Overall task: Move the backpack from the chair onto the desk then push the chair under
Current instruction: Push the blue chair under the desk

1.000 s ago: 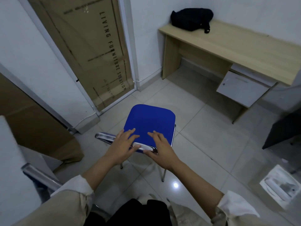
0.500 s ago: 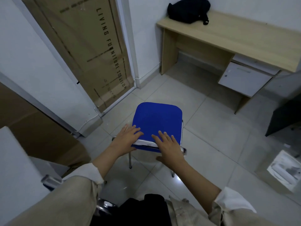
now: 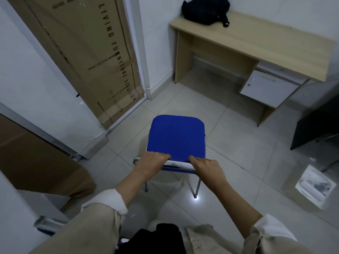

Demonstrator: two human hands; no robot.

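My left hand [image 3: 150, 162] and right hand [image 3: 206, 166] both curl over the chair [image 3: 176, 138] back rail, gripping it. Backpack [image 3: 205, 10] already on desk [image 3: 256, 43]. Push straight, aim between the left panel and the drawer unit [image 3: 269, 88].

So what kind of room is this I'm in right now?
Likely a small office or study room, still being furnished. A wooden desk with a white drawer unit stands against the wall, a blue chair sits on the tiled floor, and a flat-packed furniture carton leans nearby.
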